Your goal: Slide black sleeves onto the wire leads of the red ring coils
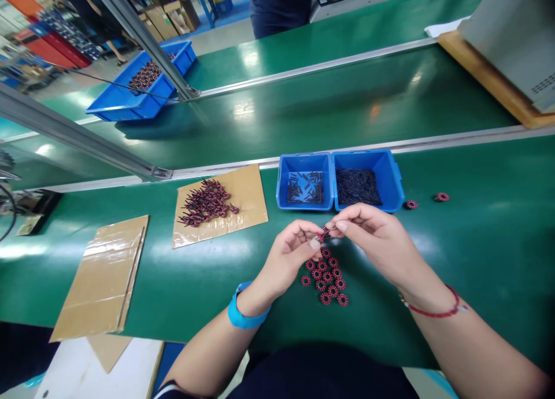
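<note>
My left hand (295, 250) pinches a small red-and-black wound ring (322, 235) between thumb and fingers. Close against it, my right hand (366, 228) is closed in a pinch at the ring's upper side; what its fingertips grip is too small to make out. Below the hands, several similar wound rings (327, 276) lie flat in a loose cluster on the green table. Just beyond my fingers stand two blue bins side by side: the left bin (284, 205) holds scattered short black tubes (306, 186), the right bin (392, 182) a thicker heap of thin black pieces (358, 186).
Wound rings with black leads (208, 202) are piled on a cardboard sheet (247, 199). More cardboard (99, 277) lies left. Two rings (441, 197) sit right of the bins. A metal post (143, 34) and blue crate (130, 107) stand behind; a person (281, 8) is across.
</note>
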{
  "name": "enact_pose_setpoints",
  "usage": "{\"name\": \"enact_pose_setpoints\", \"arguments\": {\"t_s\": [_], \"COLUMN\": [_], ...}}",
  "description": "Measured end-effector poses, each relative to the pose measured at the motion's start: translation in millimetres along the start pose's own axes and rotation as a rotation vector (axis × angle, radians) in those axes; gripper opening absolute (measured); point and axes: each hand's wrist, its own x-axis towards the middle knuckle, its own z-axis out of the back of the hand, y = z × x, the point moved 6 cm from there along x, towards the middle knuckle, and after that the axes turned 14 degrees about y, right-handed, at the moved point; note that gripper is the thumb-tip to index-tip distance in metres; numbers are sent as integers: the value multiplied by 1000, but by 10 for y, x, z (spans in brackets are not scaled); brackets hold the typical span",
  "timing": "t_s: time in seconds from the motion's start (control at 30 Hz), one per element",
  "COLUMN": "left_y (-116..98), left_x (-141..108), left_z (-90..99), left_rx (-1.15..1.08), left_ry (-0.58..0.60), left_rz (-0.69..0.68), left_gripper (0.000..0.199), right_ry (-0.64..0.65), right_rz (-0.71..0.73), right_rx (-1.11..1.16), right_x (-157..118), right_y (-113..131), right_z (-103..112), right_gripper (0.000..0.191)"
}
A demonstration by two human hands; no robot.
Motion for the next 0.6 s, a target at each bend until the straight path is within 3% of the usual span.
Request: {"name": "enact_pose_setpoints", "arguments": {"t_s": [0.37, 0.6], "left_y": [-43, -102], "left_x": [6, 13], "left_z": [-20, -33], "left_rx": [23, 66], "left_ry": [2, -21], "left_rz": [-16, -55], "left_gripper": [23, 22], "right_ry": [20, 36], "right_rz": [-38, -70], "right_rx": [-45, -224], "right_x": [6, -21], "right_y": [-24, -23], "right_z": [-3, 8], "right_gripper": [18, 24]}}
